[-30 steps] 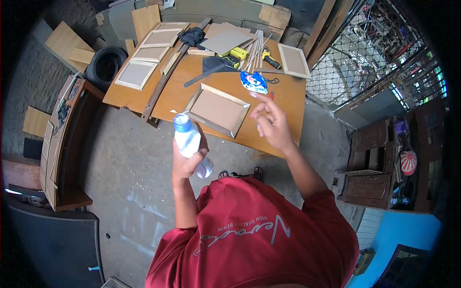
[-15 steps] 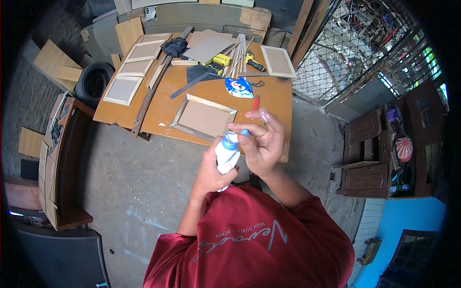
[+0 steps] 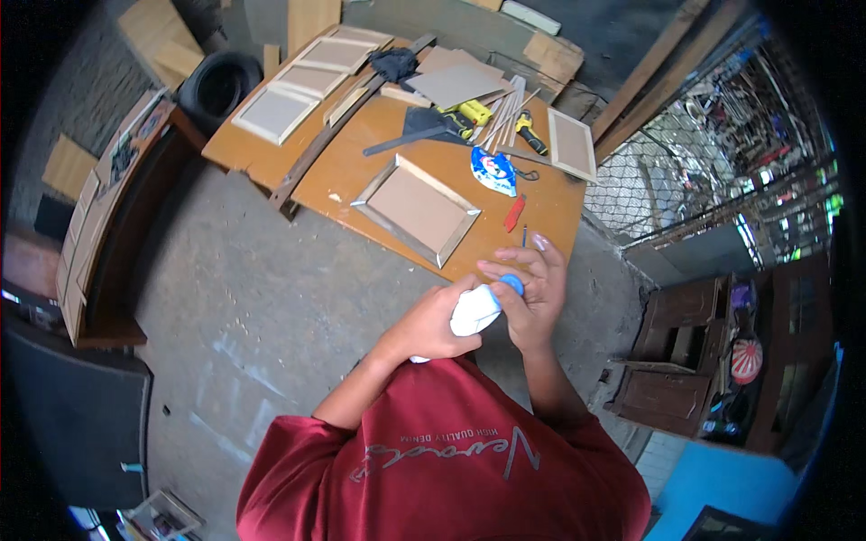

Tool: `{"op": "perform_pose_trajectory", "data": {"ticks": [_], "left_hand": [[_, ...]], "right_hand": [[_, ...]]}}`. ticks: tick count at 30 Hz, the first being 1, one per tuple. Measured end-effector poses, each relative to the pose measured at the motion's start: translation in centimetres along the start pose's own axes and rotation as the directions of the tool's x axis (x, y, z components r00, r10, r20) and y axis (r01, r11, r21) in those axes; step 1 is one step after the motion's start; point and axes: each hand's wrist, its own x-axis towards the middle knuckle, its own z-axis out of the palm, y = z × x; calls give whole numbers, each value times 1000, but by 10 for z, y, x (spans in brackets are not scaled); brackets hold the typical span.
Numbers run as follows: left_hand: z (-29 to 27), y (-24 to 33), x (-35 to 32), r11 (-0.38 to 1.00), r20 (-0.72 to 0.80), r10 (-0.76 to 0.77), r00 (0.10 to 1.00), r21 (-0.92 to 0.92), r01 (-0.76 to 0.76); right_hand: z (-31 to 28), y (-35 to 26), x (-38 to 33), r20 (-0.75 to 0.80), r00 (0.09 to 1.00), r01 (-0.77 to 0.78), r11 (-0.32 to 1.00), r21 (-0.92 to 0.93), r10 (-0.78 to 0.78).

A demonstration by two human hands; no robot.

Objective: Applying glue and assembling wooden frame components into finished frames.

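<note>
Left hand [image 3: 435, 317]: wrapped around the body of a white bottle [image 3: 473, 311], held in front of the chest.
Right hand [image 3: 530, 290]: fingers closed on the bottle's blue cap [image 3: 511, 284].
Bottle: tilted, cap end toward the surface [image 3: 343, 171], just off its near edge.
Surface: a wooden frame [image 3: 416, 207] lies near its front; a red cutter [image 3: 514, 214] and a blue-white packet [image 3: 493, 170] lie right of the frame.

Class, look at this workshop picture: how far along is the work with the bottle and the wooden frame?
Done: the wooden frame lies assembled on the table. In hand: the left hand grips a white bottle while the right hand is at its blue cap. Left: no glue visible on the frame.
</note>
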Motion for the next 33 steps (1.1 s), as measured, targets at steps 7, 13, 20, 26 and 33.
{"op": "perform_pose_trajectory", "data": {"ticks": [7, 13, 20, 26, 33], "left_hand": [[55, -53, 33, 998, -9, -40, 999, 38, 41], [127, -123, 77, 990, -142, -75, 987, 109, 91], [162, -168, 131, 958, -340, -260, 904, -206, 199], [169, -210, 154, 966, -303, -235, 923, -178, 188], [166, -203, 139, 998, -261, -67, 963, -11, 67]], "right_hand": [[-28, 22, -16, -312, 936, -201, 974, -102, 161], [-79, 73, -22, -542, 802, -391, 907, -159, 251], [-125, 105, -17, -416, 879, -363, 891, -271, 231], [-148, 153, -23, -333, 899, -390, 866, -312, 285], [-187, 200, -5, -352, 805, -536, 840, -86, 477]]}}
